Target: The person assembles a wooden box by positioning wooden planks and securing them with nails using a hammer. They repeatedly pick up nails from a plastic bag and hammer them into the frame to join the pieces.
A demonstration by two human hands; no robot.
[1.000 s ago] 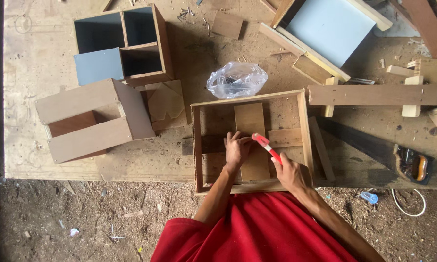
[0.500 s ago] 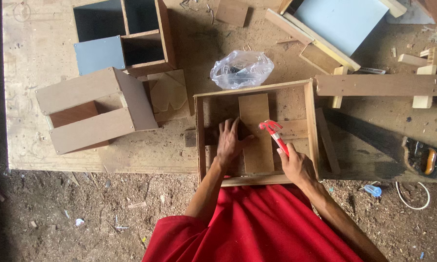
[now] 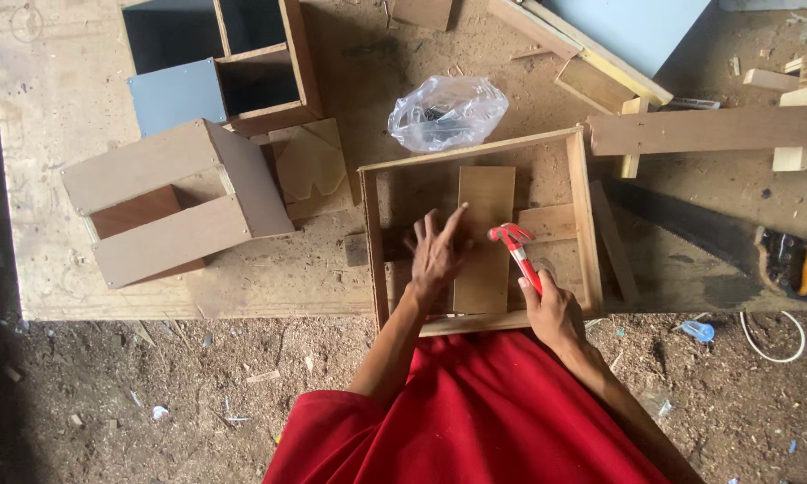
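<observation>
Hammer over the wooden frame

The right hand (image 3: 554, 309) grips a red hammer (image 3: 516, 252) above the plank (image 3: 486, 237) lying inside the wooden frame (image 3: 583, 211) on the workbench (image 3: 350, 269). The left hand (image 3: 435, 255), fingers spread and holding nothing, rests on the plank's left edge

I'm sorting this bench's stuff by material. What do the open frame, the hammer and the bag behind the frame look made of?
Open frame: bare, unpainted wood, going by the visible grain and matte tan colour. Hammer in the right hand: glossy red finish on head and handle; the material underneath can't be told. Bag: thin clear plastic, crinkled and shiny. The left hand rests on the frame's centre plank, also raw wood.
</observation>
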